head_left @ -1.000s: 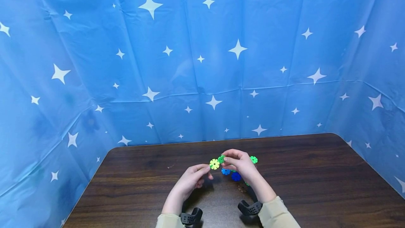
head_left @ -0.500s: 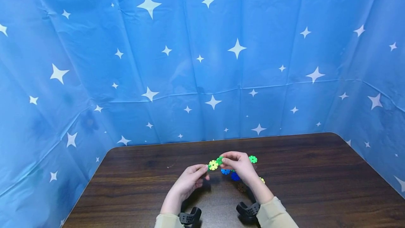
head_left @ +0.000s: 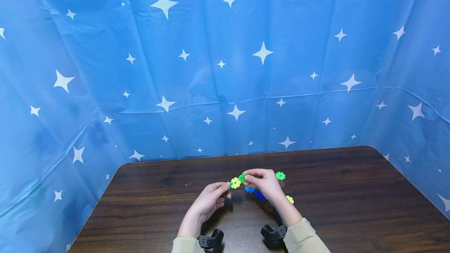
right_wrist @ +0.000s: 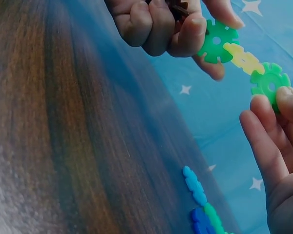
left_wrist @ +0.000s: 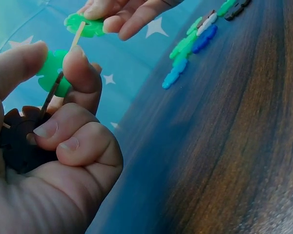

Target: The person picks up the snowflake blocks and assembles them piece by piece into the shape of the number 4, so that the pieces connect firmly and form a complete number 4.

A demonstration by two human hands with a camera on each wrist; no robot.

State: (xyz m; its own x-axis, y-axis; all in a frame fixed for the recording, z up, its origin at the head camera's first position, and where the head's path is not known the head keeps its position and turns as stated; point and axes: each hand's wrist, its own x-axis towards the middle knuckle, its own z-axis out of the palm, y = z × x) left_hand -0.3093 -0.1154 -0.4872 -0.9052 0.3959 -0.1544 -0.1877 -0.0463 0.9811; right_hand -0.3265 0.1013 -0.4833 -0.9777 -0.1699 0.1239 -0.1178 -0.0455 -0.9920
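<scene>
Between my hands runs a short chain of notched snowflake discs: a green disc [right_wrist: 218, 41], a yellow disc [right_wrist: 244, 59] and another green disc [right_wrist: 270, 84], joined at their slots. My left hand [head_left: 209, 199] pinches the first green disc between thumb and index finger. Dark brown discs [left_wrist: 25, 139] sit in the curled fingers of that hand, joined edge to edge in the left wrist view. With thumb and fingertips, my right hand [head_left: 268, 187] pinches the green disc at the other end. The chain is held above the table.
On the dark wooden table [head_left: 147, 206], behind and under my right hand, lie several more discs: light blue [head_left: 250, 189], dark blue [head_left: 260, 195], green [head_left: 280, 175], yellow [head_left: 290, 199] and brown [head_left: 268, 207]. A blue star-patterned curtain [head_left: 197, 69] surrounds the table.
Both hands and the chain have shifted slightly left. The right forearm's shift has uncovered the yellow disc on the table. Both grips stay on the chain.
</scene>
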